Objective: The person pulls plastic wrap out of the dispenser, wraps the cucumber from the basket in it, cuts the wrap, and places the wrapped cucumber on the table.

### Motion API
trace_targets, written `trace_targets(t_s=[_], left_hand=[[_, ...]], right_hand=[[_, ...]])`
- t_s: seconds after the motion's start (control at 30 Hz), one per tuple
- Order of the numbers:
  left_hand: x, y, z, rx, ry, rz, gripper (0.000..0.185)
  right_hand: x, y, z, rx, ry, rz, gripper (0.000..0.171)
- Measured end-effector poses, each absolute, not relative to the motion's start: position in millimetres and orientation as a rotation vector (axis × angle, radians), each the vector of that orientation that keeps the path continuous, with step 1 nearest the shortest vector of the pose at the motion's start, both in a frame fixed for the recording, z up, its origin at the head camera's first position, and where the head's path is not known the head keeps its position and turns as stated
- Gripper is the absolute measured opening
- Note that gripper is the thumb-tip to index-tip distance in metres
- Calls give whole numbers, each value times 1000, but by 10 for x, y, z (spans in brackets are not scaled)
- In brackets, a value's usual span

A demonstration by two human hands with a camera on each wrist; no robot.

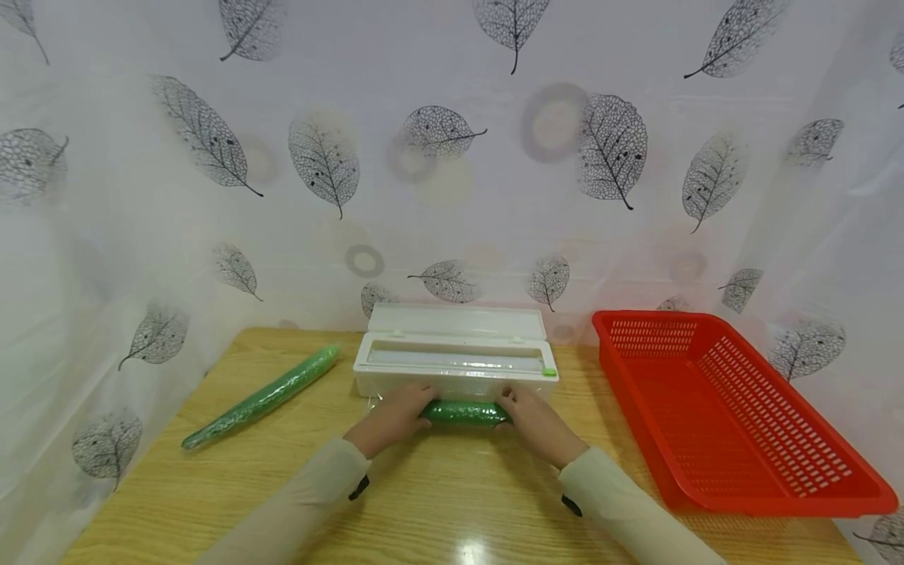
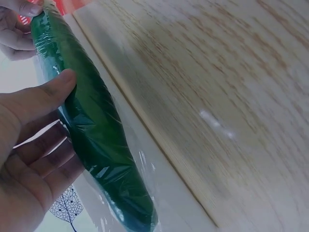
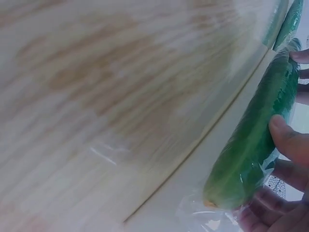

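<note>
A dark green cucumber (image 1: 462,413) wrapped in clear film lies crosswise on the wooden table (image 1: 452,502), right in front of a white cling-film dispenser box (image 1: 455,362). My left hand (image 1: 394,416) grips its left end and my right hand (image 1: 531,417) grips its right end. In the left wrist view the left hand's (image 2: 43,140) thumb lies on top of the cucumber (image 2: 94,130) and its fingers curl beneath. In the right wrist view the right hand (image 3: 286,164) holds the cucumber (image 3: 256,145) the same way, with loose film bunched at its end.
A second film-wrapped cucumber (image 1: 264,396) lies slanted on the table's left side. A red slotted plastic basket (image 1: 720,408) stands at the right. A leaf-patterned curtain (image 1: 452,157) closes off the back and both sides. The dispenser's lid is raised.
</note>
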State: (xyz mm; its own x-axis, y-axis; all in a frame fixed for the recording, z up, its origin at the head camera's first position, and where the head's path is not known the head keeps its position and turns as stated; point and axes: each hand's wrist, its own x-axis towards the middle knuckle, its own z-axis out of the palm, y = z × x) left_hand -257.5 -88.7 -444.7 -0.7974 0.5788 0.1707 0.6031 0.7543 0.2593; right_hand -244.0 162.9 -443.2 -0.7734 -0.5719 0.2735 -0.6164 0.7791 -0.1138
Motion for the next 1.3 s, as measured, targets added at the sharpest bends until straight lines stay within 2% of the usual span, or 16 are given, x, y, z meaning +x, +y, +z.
trace_targets(t_s=[0.33, 0.47, 0.73, 1.3], left_hand=[[-2554, -896, -4440, -1020, -2821, -451, 37], [-2543, -898, -4441, -1014, -2824, -436, 37], [-2526, -887, -4461, -950, -2819, -362, 47], [-2563, -875, -4468, -905, -2795, -413, 40]], right_hand=[[-2444, 1651, -4490, 959, -2639, 220, 41], [-2450, 1653, -4516, 953, -2578, 157, 34], [-2433, 1662, -4486, 963, -2554, 158, 37], [-2451, 1654, -4446, 930, -2653, 236, 34]])
